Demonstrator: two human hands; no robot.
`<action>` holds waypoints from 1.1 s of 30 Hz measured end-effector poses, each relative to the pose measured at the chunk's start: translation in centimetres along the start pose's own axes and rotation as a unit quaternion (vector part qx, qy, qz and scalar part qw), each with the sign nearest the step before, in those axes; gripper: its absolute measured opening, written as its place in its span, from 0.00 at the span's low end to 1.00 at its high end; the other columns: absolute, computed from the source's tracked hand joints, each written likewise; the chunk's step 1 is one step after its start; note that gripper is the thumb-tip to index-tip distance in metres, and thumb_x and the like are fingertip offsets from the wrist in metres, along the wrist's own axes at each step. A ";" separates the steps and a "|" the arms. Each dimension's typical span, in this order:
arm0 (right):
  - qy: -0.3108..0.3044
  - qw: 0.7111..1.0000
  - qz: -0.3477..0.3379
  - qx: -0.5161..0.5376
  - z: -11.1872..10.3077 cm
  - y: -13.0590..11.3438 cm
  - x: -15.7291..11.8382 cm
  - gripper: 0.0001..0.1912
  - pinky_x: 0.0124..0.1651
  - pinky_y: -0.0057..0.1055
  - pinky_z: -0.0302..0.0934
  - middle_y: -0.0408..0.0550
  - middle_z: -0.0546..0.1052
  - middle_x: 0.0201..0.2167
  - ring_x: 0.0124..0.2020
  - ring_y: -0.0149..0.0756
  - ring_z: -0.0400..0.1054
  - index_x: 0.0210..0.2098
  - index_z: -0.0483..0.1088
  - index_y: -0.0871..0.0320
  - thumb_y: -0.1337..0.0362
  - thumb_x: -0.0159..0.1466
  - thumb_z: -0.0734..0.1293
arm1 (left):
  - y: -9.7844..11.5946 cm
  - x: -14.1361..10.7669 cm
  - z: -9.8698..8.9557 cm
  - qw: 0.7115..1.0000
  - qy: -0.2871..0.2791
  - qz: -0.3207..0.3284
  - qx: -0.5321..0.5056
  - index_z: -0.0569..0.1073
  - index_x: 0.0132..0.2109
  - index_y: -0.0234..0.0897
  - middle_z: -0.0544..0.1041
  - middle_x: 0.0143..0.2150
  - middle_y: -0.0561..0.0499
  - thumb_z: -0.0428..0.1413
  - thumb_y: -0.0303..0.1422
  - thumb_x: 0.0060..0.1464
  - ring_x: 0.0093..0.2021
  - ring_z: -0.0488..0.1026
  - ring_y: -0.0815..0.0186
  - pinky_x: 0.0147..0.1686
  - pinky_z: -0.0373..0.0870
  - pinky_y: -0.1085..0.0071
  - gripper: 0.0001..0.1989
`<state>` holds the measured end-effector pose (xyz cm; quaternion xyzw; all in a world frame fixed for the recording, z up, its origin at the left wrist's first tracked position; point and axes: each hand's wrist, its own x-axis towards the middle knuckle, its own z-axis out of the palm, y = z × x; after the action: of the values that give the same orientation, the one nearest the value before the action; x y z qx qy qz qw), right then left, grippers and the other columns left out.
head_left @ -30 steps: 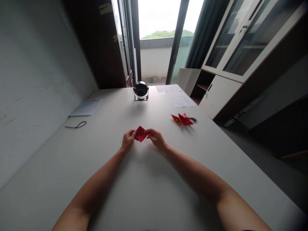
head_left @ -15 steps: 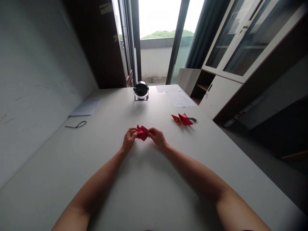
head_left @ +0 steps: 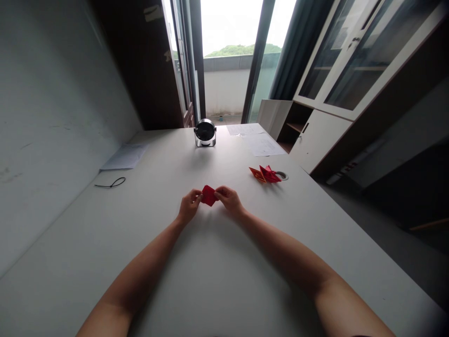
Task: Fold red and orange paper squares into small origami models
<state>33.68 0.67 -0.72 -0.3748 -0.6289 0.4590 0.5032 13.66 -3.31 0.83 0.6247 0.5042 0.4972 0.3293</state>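
Observation:
A small folded piece of red paper, roughly diamond-shaped, is held between my two hands just above the white table. My left hand pinches its left corner between thumb and fingers. At the opposite corner, my right hand grips the paper in the same way. The far right of the table holds several folded paper pieces: an orange one and red ones that overlap. A pale ring, perhaps a tape roll, lies partly behind them.
A round black-and-silver device on a bracket stands at the table's far side. Printed sheets lie at the back right, more paper by the left wall. A black looped cord rests on the left. A cabinet stands beyond the right edge.
The red paper had a raised point and spread flaps; now it looks like a flatter, more compact diamond. My left hand has shifted very slightly, and both hands still hold the paper.

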 end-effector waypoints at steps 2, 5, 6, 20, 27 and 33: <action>0.001 1.000 -0.001 0.012 0.1 0.0 0.0 0.14 0.37 0.33 0.69 0.47 0.78 0.29 0.30 0.36 0.72 0.33 0.73 0.58 0.53 0.59 0.70 | 0.0 0.0 0.1 1.000 0.000 -0.001 -0.027 0.73 0.44 0.38 0.80 0.37 0.48 0.56 0.39 0.58 0.35 0.78 0.63 0.36 0.73 0.70 0.11; -0.004 0.999 0.005 0.034 0.1 0.0 0.0 0.12 0.37 0.34 0.69 0.46 0.78 0.29 0.31 0.37 0.73 0.36 0.73 0.57 0.55 0.59 0.70 | -0.1 0.0 0.2 0.999 -0.004 -0.011 -0.046 0.71 0.51 0.39 0.81 0.39 0.48 0.56 0.39 0.59 0.36 0.79 0.62 0.37 0.74 0.69 0.15; -0.008 0.999 0.008 0.040 0.1 0.0 0.0 0.13 0.38 0.35 0.70 0.46 0.79 0.29 0.31 0.37 0.74 0.39 0.73 0.57 0.55 0.59 0.70 | -0.2 0.0 0.3 0.999 -0.005 -0.013 -0.045 0.71 0.52 0.39 0.81 0.39 0.47 0.55 0.39 0.59 0.37 0.80 0.62 0.38 0.75 0.68 0.16; -0.014 0.997 -0.005 -0.076 0.2 -0.3 -0.2 0.11 0.34 0.29 0.64 0.45 0.79 0.28 0.28 0.33 0.70 0.36 0.76 0.58 0.57 0.62 0.66 | -0.6 -0.3 0.2 0.999 -0.024 -0.017 0.017 0.79 0.45 0.37 0.82 0.38 0.47 0.56 0.44 0.59 0.38 0.79 0.60 0.39 0.75 0.68 0.16; -0.028 0.986 -0.040 -0.162 0.3 -0.9 -0.7 0.10 0.33 0.28 0.61 0.42 0.78 0.27 0.27 0.31 0.68 0.35 0.77 0.55 0.59 0.63 0.65 | -0.1 -0.4 0.1 0.999 -0.026 -0.015 0.019 0.79 0.46 0.37 0.82 0.39 0.47 0.57 0.44 0.57 0.39 0.79 0.60 0.39 0.75 0.67 0.17; -0.038 0.983 -0.053 -0.170 0.3 -1.4 -0.8 0.11 0.34 0.28 0.62 0.43 0.79 0.28 0.27 0.33 0.68 0.35 0.78 0.54 0.58 0.63 0.65 | -0.3 -0.3 0.3 0.999 -0.027 -0.021 0.011 0.79 0.49 0.38 0.82 0.40 0.46 0.59 0.44 0.56 0.40 0.79 0.59 0.40 0.76 0.66 0.19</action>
<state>33.51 -0.54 0.35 -0.4032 -0.7355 0.3319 0.4315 13.84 -3.49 0.42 0.6306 0.5139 0.4673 0.3463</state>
